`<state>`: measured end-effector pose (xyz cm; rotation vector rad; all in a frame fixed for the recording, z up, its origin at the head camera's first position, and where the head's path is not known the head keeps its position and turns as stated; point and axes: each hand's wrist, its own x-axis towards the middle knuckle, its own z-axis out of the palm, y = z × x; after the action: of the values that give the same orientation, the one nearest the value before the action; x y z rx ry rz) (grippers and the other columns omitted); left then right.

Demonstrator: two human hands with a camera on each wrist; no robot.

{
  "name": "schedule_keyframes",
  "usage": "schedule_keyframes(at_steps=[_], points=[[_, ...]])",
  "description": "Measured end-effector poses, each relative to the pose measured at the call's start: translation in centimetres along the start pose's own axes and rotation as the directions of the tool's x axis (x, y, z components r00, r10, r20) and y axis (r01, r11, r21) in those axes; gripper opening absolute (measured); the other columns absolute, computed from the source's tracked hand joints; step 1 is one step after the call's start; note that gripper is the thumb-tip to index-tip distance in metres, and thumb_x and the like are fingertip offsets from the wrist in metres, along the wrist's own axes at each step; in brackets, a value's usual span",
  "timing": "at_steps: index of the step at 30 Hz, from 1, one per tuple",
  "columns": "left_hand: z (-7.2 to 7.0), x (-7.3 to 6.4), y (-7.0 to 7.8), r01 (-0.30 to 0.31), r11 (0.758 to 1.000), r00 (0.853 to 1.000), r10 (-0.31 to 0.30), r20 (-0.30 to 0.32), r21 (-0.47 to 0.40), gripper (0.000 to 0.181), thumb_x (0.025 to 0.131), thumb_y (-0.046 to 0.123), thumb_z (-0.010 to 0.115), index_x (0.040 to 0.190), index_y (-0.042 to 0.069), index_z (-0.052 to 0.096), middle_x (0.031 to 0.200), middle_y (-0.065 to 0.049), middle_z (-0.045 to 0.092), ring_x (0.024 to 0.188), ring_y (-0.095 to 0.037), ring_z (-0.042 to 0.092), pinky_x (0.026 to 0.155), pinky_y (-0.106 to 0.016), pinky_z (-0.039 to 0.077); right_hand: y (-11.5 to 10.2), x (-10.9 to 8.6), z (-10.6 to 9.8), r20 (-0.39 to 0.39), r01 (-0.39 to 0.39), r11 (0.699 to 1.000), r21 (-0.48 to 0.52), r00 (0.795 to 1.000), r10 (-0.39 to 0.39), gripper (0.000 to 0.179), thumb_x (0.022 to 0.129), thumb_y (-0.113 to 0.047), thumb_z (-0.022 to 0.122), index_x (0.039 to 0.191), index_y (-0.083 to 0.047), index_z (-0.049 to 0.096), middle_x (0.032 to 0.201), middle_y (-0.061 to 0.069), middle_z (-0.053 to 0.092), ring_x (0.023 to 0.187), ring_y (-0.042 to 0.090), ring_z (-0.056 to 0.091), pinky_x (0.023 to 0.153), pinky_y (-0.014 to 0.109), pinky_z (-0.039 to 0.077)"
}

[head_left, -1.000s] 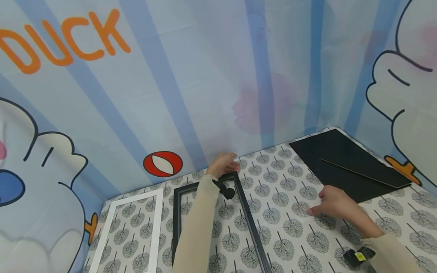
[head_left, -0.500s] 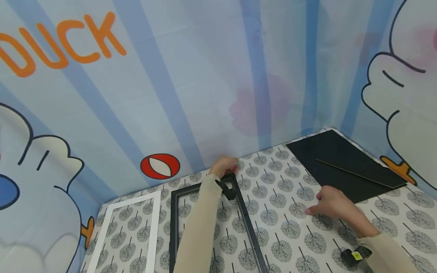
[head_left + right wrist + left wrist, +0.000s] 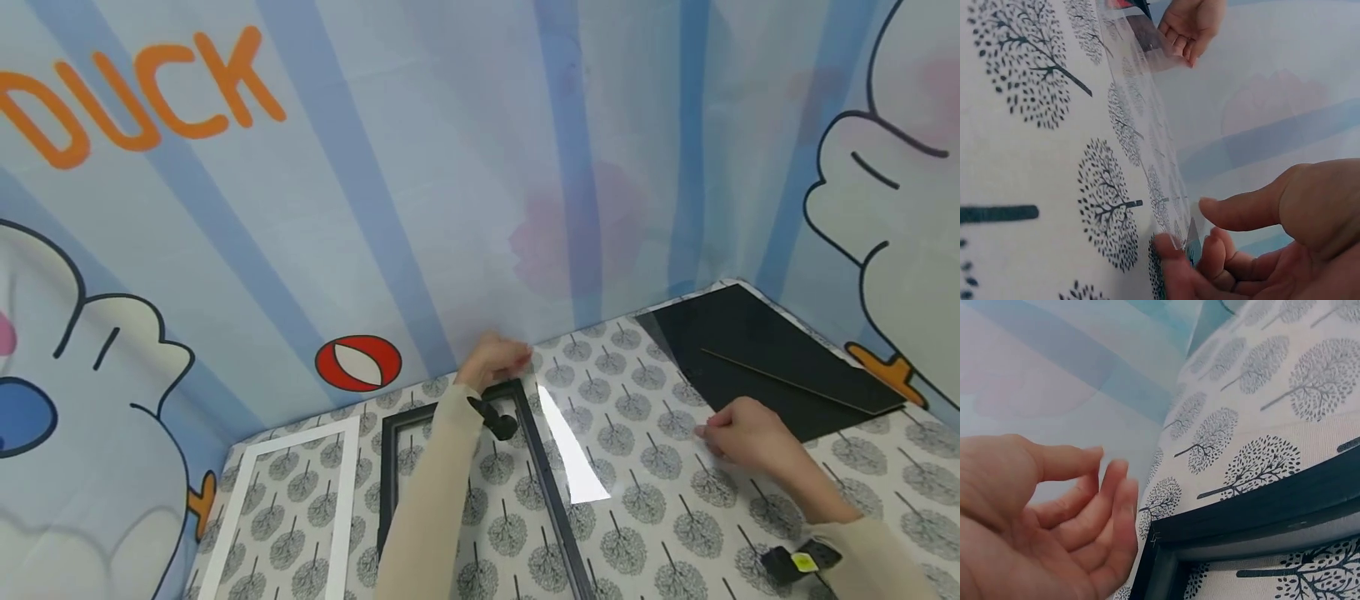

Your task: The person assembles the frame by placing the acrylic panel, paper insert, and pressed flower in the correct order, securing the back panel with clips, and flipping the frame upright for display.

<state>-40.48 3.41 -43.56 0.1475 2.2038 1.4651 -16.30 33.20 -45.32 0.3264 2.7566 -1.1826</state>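
A clear plastic sheet [image 3: 573,450] spans the space between my hands, a bright glare strip marking it in the head view. My left hand [image 3: 491,362] pinches its far-left corner between thumb and fingers, just beyond the top corner of a black picture frame [image 3: 540,467]. At the opposite side, my right hand [image 3: 750,437] pinches the sheet's edge. In the right wrist view, the see-through sheet [image 3: 1154,144] runs from the right fingers toward the left hand [image 3: 1194,25], close over the tree-print cloth. The frame lies flat under my left forearm.
A white rectangular mat border [image 3: 345,500] lies left of the black frame. At the far right corner lies a black board [image 3: 765,342] with a thin strip [image 3: 780,379] across it. Tree-print cloth [image 3: 675,517] covers the table, and a cartoon curtain [image 3: 465,167] rises behind.
A bright glare strip has appeared on the sheet beside the black frame. My right hand has shifted slightly right and up, its thumb drawn in toward the fingers. The left hand stays near the frame corner.
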Motion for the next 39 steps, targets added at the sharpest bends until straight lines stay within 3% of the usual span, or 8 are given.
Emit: schedule_keyframes(at_steps=[2,4,6,9,16,22,30,39], points=[[-0.2,-0.1,0.1,-0.012,0.999,1.000,0.013,0.027,-0.044,0.031,0.103,0.016,0.069,0.128,-0.003,0.070,0.122,-0.019,0.075,0.098,-0.022,0.075,0.092,-0.031,0.063,0.1,0.1,-0.4,-0.024,-0.010,0.999,0.039,1.000,0.011,0.043,0.104,-0.015,0.059,0.063,-0.004,0.060,0.064,0.002,0.059,0.061,0.013,0.052,0.052,0.027,0.042],[-0.2,-0.2,0.2,-0.021,0.996,0.998,0.025,0.051,-0.087,0.035,0.104,0.014,0.067,0.132,-0.006,0.067,0.133,-0.024,0.070,0.110,-0.027,0.076,0.099,-0.033,0.062,0.2,0.2,-0.8,-0.041,-0.028,0.997,0.077,0.999,0.031,0.034,0.105,-0.013,0.058,0.084,0.011,0.071,0.080,0.011,0.070,0.071,0.016,0.061,0.057,0.029,0.050],[-0.3,-0.4,0.3,-0.025,0.993,0.997,0.033,0.068,-0.119,0.038,0.104,0.012,0.066,0.136,-0.009,0.064,0.138,-0.027,0.066,0.117,-0.030,0.075,0.102,-0.035,0.061,0.4,0.3,-1.3,-0.046,-0.041,0.992,0.119,0.998,0.047,0.034,0.105,-0.013,0.057,0.111,0.018,0.070,0.098,0.020,0.074,0.073,0.017,0.065,0.060,0.029,0.056],[-0.3,-0.7,0.3,-0.024,0.989,0.995,0.038,0.089,-0.146,0.040,0.105,0.012,0.065,0.139,-0.010,0.061,0.141,-0.028,0.064,0.124,-0.034,0.071,0.106,-0.037,0.059,0.6,0.3,-1.9,-0.027,-0.052,0.983,0.175,0.998,0.058,0.039,0.106,-0.012,0.055,0.125,0.022,0.062,0.100,0.023,0.074,0.073,0.016,0.069,0.062,0.030,0.061],[-0.9,-1.6,0.2,-0.020,0.973,0.992,0.048,0.119,-0.231,0.043,0.106,0.007,0.062,0.144,-0.013,0.055,0.145,-0.033,0.059,0.136,-0.045,0.060,0.105,-0.038,0.060,0.8,0.4,-2.6,0.044,-0.063,0.964,0.260,0.998,0.053,0.043,0.107,-0.018,0.059,0.131,0.019,0.060,0.095,0.007,0.078,0.077,0.014,0.075,0.070,0.030,0.066],[-1.4,-2.4,-0.2,0.024,0.940,0.992,0.019,0.121,-0.340,0.047,0.102,-0.006,0.061,0.147,-0.012,0.050,0.145,-0.034,0.057,0.125,-0.042,0.068,0.093,-0.032,0.065,1.0,0.3,-2.8,0.143,-0.047,0.947,0.319,0.990,0.001,0.047,0.108,-0.024,0.059,0.132,0.017,0.059,0.095,0.002,0.076,0.079,0.011,0.072,0.071,0.029,0.064],[-2.5,-4.1,-1.2,0.009,0.929,0.994,0.034,0.109,-0.369,0.054,0.101,-0.007,0.062,0.153,-0.009,0.046,0.141,-0.032,0.060,0.088,-0.020,0.076,0.091,-0.030,0.065,0.9,0.1,-2.6,0.303,-0.065,0.881,0.469,0.949,-0.091,0.038,0.109,-0.025,0.059,0.132,0.005,0.060,0.101,-0.002,0.077,0.087,0.012,0.077,0.077,0.028,0.065],[-5.4,-6.9,-2.5,-0.037,0.929,0.995,0.067,0.068,-0.367,0.054,0.101,-0.005,0.064,0.152,-0.005,0.049,0.143,-0.034,0.058,0.094,-0.020,0.078,0.087,-0.029,0.066,-0.5,0.5,-1.4,0.382,-0.076,0.815,0.574,0.906,-0.184,0.038,0.108,-0.023,0.061,0.141,-0.005,0.058,0.100,0.001,0.078,0.087,0.016,0.079,0.079,0.032,0.067]])
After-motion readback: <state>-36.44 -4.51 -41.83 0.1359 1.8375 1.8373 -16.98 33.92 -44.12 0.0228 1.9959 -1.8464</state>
